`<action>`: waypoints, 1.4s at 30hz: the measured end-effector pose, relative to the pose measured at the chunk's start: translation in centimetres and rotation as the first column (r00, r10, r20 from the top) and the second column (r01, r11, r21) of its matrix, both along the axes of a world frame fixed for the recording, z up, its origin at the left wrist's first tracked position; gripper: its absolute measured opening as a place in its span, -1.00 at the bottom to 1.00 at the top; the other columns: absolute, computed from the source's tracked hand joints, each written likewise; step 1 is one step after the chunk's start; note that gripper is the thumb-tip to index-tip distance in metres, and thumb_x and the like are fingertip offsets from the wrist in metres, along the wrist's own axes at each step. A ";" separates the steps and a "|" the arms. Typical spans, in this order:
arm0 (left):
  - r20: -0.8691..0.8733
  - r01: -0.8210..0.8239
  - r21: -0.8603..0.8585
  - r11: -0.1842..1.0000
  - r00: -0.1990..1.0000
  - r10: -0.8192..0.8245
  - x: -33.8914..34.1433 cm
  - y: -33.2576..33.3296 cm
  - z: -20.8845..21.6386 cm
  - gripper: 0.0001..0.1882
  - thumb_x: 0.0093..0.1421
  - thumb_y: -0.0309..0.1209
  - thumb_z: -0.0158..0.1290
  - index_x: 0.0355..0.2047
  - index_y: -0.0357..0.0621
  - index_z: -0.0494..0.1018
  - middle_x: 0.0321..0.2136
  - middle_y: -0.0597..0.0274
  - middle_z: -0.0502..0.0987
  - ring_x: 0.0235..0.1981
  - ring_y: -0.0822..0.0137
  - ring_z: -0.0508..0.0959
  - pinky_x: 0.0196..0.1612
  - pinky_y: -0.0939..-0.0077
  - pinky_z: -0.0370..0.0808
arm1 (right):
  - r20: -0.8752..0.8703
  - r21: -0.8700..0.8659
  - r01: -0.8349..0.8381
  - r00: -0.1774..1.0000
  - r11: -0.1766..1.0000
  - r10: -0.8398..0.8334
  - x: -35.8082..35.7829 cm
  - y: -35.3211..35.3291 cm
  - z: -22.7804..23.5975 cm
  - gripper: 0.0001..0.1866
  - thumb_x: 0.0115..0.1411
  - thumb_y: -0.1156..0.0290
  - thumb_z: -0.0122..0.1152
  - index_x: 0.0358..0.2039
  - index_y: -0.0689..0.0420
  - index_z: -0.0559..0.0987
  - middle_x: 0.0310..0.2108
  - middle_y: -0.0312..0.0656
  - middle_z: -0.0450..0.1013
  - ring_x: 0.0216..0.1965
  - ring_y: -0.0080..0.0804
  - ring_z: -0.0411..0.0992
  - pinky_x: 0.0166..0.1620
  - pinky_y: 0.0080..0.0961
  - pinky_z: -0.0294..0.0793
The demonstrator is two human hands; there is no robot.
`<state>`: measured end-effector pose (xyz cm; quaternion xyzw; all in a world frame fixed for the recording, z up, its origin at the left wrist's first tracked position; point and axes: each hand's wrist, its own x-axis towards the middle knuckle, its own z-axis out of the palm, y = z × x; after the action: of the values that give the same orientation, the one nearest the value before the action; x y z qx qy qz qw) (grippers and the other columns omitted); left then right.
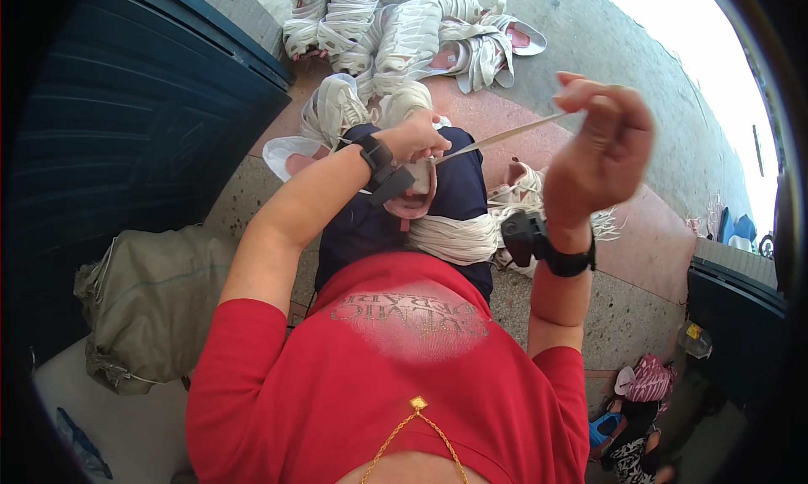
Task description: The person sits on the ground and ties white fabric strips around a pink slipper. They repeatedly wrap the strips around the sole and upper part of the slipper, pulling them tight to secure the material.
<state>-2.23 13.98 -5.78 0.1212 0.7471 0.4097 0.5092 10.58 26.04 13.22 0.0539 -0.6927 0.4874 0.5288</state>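
A white shoe with a pinkish lining (412, 199) rests on my lap between my knees, its opening toward me. My left hand (414, 137) is closed over the shoe's upper, fingers bent near where the lace comes out. From there a cream shoelace (505, 135) runs taut, up and to the right. Its far end is pinched in the fingers of my right hand (604, 135), which is raised well to the right of the shoe. A thick bundle of cream laces (459, 238) lies across my right thigh. My left hand and wrist hide part of the shoe.
Many laced white shoes (408, 38) are heaped on the floor ahead. More shoes and laces (522, 189) lie right of my knees. A dark door panel (160, 88) and a stuffed olive sack (160, 299) stand at the left. Footwear (648, 379) lies at the lower right.
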 end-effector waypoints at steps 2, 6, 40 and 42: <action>-0.289 0.166 -0.096 0.981 0.939 -0.187 0.7 -0.3 1.6 -0.51 0.04 -0.46 0.09 0.02 -0.27 0.34 -0.41 -0.09 0.56 -0.51 0.20 0.60 -0.55 0.35 0.49 | -0.112 -0.159 -0.026 0.994 0.987 0.008 0.5 2.0 2.8 -0.82 0.35 0.42 -0.15 -0.21 0.26 0.38 -0.55 -0.24 0.33 -0.55 -0.54 0.23 -0.28 -0.42 0.47; -0.682 0.314 -0.229 0.922 0.624 -0.382 -0.5 -4.6 -0.8 -0.66 0.06 -0.57 -0.08 -0.12 -0.22 0.45 -0.27 -0.07 0.54 -0.16 -0.08 0.51 -0.07 0.17 0.41 | 0.127 -0.635 -0.180 0.935 0.751 0.332 0.4 3.6 -1.5 -0.81 0.33 0.36 -0.04 -0.17 0.22 0.40 -0.62 -0.35 0.27 -0.67 -0.75 0.07 -0.67 -0.73 0.01; -0.840 0.127 -0.245 0.961 0.467 -0.276 3.5 -8.1 -0.9 -0.86 0.14 -0.41 -0.10 -0.31 -0.19 0.31 -0.36 -0.08 0.51 -0.38 -0.11 0.54 -0.35 0.07 0.48 | -0.725 -0.599 -0.648 0.189 -0.470 0.662 2.3 3.6 4.7 -0.75 0.33 0.38 -0.31 -0.54 0.01 0.13 -0.70 -0.46 -0.01 -0.77 -0.72 -0.09 -0.77 -0.74 -0.12; -0.778 0.162 -0.232 0.959 0.562 -0.282 2.2 -7.2 -1.0 -0.79 0.13 -0.38 -0.05 -0.25 -0.16 0.44 -0.30 -0.05 0.52 -0.26 -0.09 0.53 -0.18 0.10 0.45 | -0.728 -0.583 -0.628 0.124 -0.516 0.674 2.6 4.1 5.8 -0.77 0.33 0.37 -0.29 -0.51 0.02 0.14 -0.69 -0.46 0.01 -0.77 -0.70 -0.07 -0.74 -0.75 -0.10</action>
<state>-0.07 6.74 -6.75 0.3517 0.9000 0.1922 0.1715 13.16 30.17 19.03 0.1757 -0.0401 0.9826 -0.0461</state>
